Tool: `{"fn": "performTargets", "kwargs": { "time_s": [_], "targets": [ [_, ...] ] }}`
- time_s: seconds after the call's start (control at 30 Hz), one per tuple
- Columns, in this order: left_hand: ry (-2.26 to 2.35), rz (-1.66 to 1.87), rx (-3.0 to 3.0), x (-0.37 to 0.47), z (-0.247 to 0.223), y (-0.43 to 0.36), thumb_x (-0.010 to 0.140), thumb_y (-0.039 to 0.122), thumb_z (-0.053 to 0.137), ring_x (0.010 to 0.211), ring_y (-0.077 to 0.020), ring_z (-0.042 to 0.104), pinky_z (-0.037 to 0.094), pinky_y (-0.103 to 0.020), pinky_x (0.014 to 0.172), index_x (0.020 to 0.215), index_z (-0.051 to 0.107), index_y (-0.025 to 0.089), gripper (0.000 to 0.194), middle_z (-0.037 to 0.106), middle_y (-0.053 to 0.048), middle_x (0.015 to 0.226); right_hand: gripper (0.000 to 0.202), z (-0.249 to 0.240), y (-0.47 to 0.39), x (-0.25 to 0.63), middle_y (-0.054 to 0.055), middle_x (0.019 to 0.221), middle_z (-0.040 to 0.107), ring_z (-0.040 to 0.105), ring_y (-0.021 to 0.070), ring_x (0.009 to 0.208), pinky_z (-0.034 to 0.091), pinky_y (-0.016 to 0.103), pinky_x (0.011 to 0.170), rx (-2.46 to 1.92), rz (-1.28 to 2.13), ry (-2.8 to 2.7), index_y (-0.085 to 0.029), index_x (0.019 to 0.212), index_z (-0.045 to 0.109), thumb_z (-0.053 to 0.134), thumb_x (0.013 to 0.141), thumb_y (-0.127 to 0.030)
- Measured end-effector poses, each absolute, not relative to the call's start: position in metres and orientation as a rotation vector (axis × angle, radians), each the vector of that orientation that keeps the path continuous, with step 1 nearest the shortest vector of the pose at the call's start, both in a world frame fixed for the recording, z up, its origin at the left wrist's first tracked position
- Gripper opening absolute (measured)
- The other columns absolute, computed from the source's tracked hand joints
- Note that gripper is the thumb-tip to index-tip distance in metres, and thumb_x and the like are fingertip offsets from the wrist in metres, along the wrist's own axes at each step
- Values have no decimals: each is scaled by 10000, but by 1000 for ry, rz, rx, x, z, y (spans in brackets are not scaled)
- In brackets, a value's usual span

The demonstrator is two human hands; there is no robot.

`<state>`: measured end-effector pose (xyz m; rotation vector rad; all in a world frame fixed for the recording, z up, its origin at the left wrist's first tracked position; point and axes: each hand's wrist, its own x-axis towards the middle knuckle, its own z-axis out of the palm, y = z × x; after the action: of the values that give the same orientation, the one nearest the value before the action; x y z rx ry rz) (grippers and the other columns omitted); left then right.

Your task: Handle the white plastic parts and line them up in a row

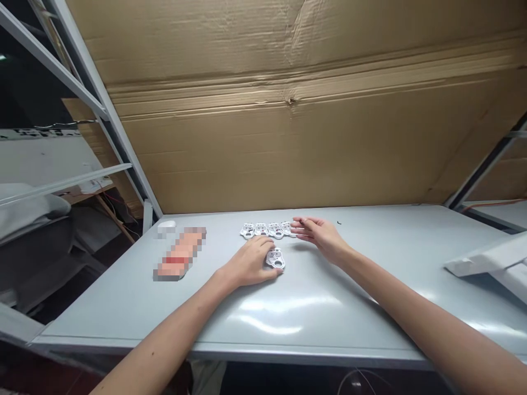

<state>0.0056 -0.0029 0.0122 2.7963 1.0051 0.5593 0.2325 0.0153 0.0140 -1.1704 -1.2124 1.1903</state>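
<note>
A white plastic part (275,258) with a round opening lies on the grey table. My left hand (250,262) is closed around its left side, the thumb at its lower edge and the fingers above. Further back, several similar white parts (261,230) lie side by side in a row. My right hand (323,237) hovers at the right end of that row, partly covering the last part. Its thumb and index finger pinch together over a tiny dark speck that is too small to name.
A small black piece (338,222) lies right of my right hand. At the left are a blurred-out reddish object (181,255) and a white rounded object (167,226). White foam-like pieces (494,260) sit at the right edge. Cardboard (313,153) walls off the back; metal posts (115,120) stand at the sides.
</note>
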Motion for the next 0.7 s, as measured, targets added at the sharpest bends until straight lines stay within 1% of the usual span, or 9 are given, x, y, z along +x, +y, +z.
{"fn": "performTargets", "kwargs": {
  "time_s": [0.1, 0.17, 0.2, 0.3, 0.37, 0.47, 0.57, 0.63, 0.7],
  "targets": [
    [1028, 584, 2781, 4, 12, -2, 779, 372, 706, 1201, -308, 538, 445, -425, 1034, 1091, 589, 183, 383, 621, -123, 1205, 270, 9, 31, 257, 121, 1025, 740, 691, 261, 964, 531, 423, 898, -1347, 670, -1440, -173, 985, 700, 553, 907, -386],
    [1024, 605, 2786, 2, 12, 0, 787, 360, 687, 1210, -299, 537, 447, -421, 1038, 1087, 589, 192, 357, 619, -118, 1213, 270, 4, 40, 273, 120, 1091, 730, 669, 281, 1009, 491, 439, 925, -1545, 322, -1557, -174, 1026, 704, 499, 914, -310],
    [1028, 622, 2792, 1, 13, 1, 794, 363, 676, 1222, -294, 531, 444, -418, 1047, 1093, 587, 194, 355, 614, -117, 1226, 290, 1, 43, 280, 122, 1137, 717, 654, 285, 1048, 483, 429, 923, -1630, 228, -1610, -175, 1074, 696, 473, 914, -269],
    [1116, 698, 2831, -8, 17, 8, 809, 374, 652, 1299, -291, 475, 395, -415, 1109, 1160, 568, 181, 409, 565, -133, 1317, 350, -6, 46, 291, 134, 1192, 694, 641, 286, 1073, 482, 377, 860, -1855, 153, -1767, -161, 1158, 670, 450, 889, -197],
    [1239, 716, 2876, -18, 20, 15, 790, 353, 657, 1353, -311, 414, 354, -443, 1141, 1195, 549, 174, 456, 521, -148, 1378, 336, -7, 45, 292, 131, 1161, 704, 650, 285, 1027, 476, 351, 797, -1920, 163, -1862, -168, 1119, 688, 466, 866, -181],
    [1465, 730, 2883, -36, 25, 26, 769, 300, 647, 1405, -347, 335, 317, -482, 1155, 1166, 553, 138, 439, 449, -197, 1443, 289, -3, 41, 289, 112, 1074, 725, 659, 267, 932, 452, 320, 708, -1946, 162, -1937, -194, 1025, 708, 484, 843, -173],
    [1638, 702, 2781, -49, 28, 32, 754, 315, 637, 1364, -373, 384, 359, -509, 1113, 1123, 570, 159, 405, 447, -185, 1446, 243, 3, 37, 289, 106, 901, 723, 645, 246, 790, 413, 309, 630, -1985, 103, -2015, -204, 891, 707, 476, 831, -158],
    [1723, 651, 2716, -53, 29, 33, 751, 321, 625, 1307, -365, 450, 401, -488, 1076, 1105, 580, 181, 384, 483, -162, 1414, 228, 7, 35, 290, 96, 758, 684, 610, 232, 676, 381, 312, 588, -2005, 62, -2067, -212, 746, 679, 475, 820, -145],
    [1794, 577, 2679, -54, 30, 33, 745, 309, 607, 1237, -348, 512, 439, -452, 1033, 1080, 592, 191, 355, 543, -142, 1340, 243, 9, 34, 292, 82, 671, 639, 575, 219, 607, 356, 314, 567, -2014, 50, -2097, -219, 642, 639, 482, 814, -150]
  ]
}}
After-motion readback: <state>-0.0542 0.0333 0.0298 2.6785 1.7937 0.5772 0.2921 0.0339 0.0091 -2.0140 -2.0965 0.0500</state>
